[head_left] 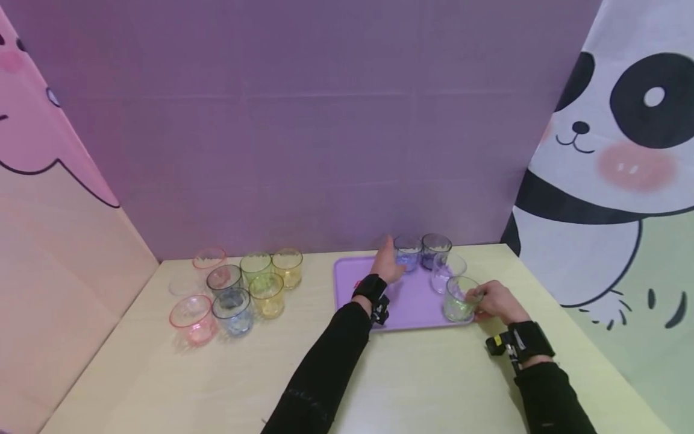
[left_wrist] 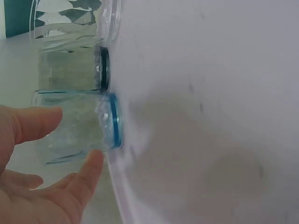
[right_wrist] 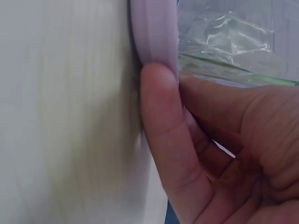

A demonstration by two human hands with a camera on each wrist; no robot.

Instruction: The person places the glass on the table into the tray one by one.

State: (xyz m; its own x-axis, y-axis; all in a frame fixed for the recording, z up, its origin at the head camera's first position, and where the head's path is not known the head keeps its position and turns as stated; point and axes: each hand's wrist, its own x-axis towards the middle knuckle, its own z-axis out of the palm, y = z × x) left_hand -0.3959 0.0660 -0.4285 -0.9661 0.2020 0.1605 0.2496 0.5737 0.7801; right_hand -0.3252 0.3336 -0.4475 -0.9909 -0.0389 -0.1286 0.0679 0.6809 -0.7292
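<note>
On the purple tray [head_left: 417, 313] stand a blue glass [head_left: 410, 260], a dark glass [head_left: 436, 250], a clear purplish glass [head_left: 452, 268] and a green glass [head_left: 458, 310]. My left hand [head_left: 387, 264] is beside the blue glass, thumb and fingers spread; in the left wrist view a fingertip [left_wrist: 97, 156] is close to the base of the blue glass [left_wrist: 74, 126]. At the tray's front right corner, my right hand [head_left: 500, 302] pinches the rim, next to the green glass. The right wrist view shows a finger [right_wrist: 163, 116] against the outside of the tray rim [right_wrist: 156, 32].
Left of the tray on the pale table [head_left: 217, 386] stands a cluster of several glasses, among them a pink glass [head_left: 194, 319], a blue glass [head_left: 233, 311] and a yellow glass [head_left: 267, 295]. A purple backdrop [head_left: 325, 150] rises behind the table, with printed panels at both sides.
</note>
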